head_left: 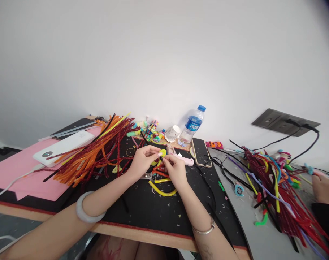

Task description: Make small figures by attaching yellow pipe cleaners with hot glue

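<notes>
Over the black mat, my left hand (145,161) pinches a small yellow piece (162,153), which looks like a coiled pipe cleaner. My right hand (175,169) is closed with its fingertips at the lower edge of the same piece, where a small dark bit shows. The two hands nearly touch, and the fingers partly cover what they hold. Just below them lie a bent yellow pipe cleaner (163,192) and several short orange-red pieces (161,173). A pale pink tool handle (186,160) rests behind my right hand.
Loose orange pipe cleaners (77,169) lie across pink paper (9,162) and a white power bank (64,147) at left. A water bottle (191,126), paper cup (172,133) and phone (201,152) stand or lie behind. At right are red pipe cleaners (286,206) and another person's hand (324,188).
</notes>
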The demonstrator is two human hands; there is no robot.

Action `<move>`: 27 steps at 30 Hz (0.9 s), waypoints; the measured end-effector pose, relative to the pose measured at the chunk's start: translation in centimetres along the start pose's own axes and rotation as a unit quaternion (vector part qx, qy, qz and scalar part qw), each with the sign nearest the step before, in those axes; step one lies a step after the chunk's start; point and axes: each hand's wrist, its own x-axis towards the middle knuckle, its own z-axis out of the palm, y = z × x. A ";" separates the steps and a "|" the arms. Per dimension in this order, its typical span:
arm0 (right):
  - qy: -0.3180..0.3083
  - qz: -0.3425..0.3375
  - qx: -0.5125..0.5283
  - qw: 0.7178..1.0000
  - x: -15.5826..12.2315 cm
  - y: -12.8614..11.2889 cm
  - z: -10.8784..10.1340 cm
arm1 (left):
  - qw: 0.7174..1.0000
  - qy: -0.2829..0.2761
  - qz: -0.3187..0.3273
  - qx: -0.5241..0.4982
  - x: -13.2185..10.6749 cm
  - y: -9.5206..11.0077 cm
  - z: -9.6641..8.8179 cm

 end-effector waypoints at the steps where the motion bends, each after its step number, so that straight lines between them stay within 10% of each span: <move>1: 0.000 0.012 0.017 1.000 0.0 0.1 0.0 | 1.000 -0.001 -0.003 -0.002 0.0 0.0 0.0; 27: 0.007 0.086 0.203 0.975 0.3 -0.3 -0.2 | 1.000 -0.017 -0.021 0.002 -0.3 0.3 0.2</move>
